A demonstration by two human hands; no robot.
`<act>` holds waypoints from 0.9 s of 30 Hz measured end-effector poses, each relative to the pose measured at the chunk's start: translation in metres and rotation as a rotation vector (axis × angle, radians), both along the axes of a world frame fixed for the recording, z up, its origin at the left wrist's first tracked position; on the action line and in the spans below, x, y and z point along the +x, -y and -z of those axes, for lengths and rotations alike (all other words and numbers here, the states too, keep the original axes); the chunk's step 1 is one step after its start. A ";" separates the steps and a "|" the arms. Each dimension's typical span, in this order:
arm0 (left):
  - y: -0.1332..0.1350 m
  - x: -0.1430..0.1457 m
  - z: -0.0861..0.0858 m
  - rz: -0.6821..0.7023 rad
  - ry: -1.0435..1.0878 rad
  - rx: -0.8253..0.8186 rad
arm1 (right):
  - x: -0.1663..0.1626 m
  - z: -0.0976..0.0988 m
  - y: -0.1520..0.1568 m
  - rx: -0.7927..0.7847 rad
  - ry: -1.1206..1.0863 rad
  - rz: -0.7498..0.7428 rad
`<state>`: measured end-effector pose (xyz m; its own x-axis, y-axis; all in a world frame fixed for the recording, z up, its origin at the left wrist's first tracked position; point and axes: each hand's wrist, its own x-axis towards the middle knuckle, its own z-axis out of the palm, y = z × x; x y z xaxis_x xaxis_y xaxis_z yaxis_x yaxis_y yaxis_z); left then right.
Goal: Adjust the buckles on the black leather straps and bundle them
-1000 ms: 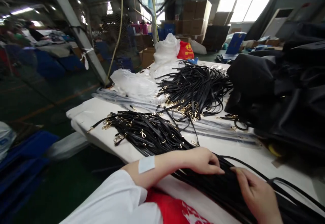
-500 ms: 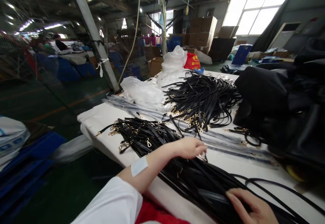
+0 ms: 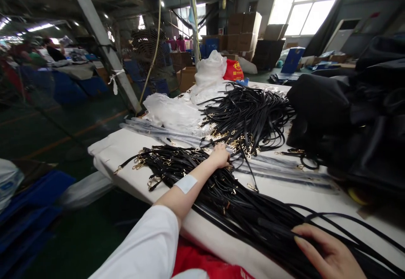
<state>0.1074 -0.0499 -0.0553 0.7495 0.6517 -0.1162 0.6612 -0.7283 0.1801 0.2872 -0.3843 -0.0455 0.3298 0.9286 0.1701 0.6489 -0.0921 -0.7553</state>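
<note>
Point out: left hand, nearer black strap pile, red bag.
Left hand [image 3: 220,156]: head view, back of the hand.
Nearer black strap pile [image 3: 255,205]: head view, around the pile's middle.
Red bag [image 3: 232,71]: head view, printed front.

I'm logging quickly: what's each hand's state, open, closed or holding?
Left hand: over the straps, grip can't be told.
Right hand: seemingly closed on a black strap.

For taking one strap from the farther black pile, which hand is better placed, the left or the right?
Left, I would judge. The left hand reaches close to the gold clips of the farther pile, while the right hand is at the near straps, much farther away.
</note>
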 end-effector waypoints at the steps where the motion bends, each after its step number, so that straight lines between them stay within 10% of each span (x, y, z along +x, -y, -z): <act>1: 0.002 0.002 -0.001 0.029 0.022 0.008 | 0.001 0.001 0.001 -0.013 -0.011 0.012; 14: 0.073 -0.019 -0.074 0.459 0.084 -0.201 | 0.009 -0.005 0.002 -0.037 -0.182 0.133; 27: 0.058 0.000 -0.020 -0.372 -0.120 -0.106 | 0.010 -0.005 0.002 -0.019 -0.283 0.116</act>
